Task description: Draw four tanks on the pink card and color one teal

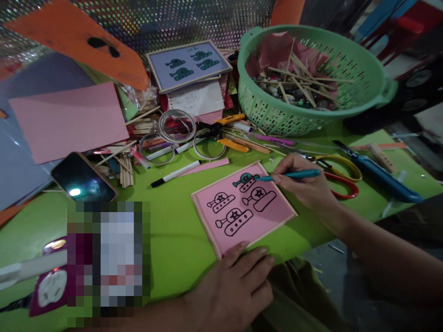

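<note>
In the head view, my right hand (306,186) grips a teal marker (299,174), its tip on the top right drawing of a pink card (272,219). The card has a thin pale wooden-stick frame and several black-outlined tanks with stars. The top right tank (246,180) is partly coloured teal; the others show only outlines on pink. My left hand (238,286) lies with fingers spread at the card's lower edge, fingertips touching its frame. A black-and-white marker (176,174) and a pink paper strip (206,167) lie just behind the card.
A green basket (277,113) with sticks and stones stands at the back right. Scissors (346,184) and a blue utility knife (384,175) lie right. Behind are tape rolls (176,125), orange-handled pliers (235,144) and a framed blue card (161,76). A phone (83,177) lies left.
</note>
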A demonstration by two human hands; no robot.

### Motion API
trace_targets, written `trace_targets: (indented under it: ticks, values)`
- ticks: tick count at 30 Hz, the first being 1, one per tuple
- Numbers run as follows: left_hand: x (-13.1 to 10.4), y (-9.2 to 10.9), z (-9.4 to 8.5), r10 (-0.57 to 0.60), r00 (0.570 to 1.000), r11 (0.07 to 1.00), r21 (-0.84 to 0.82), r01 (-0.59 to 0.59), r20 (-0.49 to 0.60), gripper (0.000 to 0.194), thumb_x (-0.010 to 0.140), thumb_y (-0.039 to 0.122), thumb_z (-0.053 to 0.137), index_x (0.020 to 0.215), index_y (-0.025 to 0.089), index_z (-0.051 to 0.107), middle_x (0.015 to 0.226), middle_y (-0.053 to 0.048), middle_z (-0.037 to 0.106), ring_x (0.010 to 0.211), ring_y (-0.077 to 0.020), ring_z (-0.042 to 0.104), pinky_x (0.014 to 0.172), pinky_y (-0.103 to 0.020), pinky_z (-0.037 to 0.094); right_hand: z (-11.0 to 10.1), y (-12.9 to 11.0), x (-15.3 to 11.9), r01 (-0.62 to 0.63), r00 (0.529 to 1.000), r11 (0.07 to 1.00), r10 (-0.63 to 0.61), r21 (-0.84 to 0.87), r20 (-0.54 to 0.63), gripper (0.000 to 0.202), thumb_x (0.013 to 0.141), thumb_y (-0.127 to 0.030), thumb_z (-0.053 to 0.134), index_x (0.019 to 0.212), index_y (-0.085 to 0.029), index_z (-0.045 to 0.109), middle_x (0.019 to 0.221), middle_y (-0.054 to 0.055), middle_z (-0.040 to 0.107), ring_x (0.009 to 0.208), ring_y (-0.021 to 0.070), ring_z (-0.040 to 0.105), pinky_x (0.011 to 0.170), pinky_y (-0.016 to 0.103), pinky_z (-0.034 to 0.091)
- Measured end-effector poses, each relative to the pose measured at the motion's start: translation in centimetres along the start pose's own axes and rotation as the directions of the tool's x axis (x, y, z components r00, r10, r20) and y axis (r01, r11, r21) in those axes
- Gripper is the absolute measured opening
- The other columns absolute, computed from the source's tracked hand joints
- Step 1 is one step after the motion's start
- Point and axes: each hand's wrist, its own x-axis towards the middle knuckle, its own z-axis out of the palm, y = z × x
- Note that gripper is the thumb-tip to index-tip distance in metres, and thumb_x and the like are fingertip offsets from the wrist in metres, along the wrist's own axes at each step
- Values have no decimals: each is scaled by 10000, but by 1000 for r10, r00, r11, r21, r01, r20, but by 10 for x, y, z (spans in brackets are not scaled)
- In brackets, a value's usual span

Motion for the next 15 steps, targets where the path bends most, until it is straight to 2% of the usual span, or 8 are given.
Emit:
trace_targets:
  ticks: [11,15]
  values:
    - [1,1,-1,-10,1000,1000,6,10,-18,219,1075,327,503,1129,236,695,1468,-16,637,1397,-230,531,1187,-420,295,-1,3,-1,10,998,1000,-11,22,60,119,799,-187,733,735,-225,640,664,-16,604,602,139,516,557,298,379]
    - [0,1,0,-7,1000,1000,2,7,-19,231,1072,344,506,1140,236,699,1471,-20,634,1400,-234,525,1184,-428,304,-2,4,-1,18,994,999,-22,42,103,174,847,-301,771,740,-239,650,664,0,606,591,154,502,546,313,378]
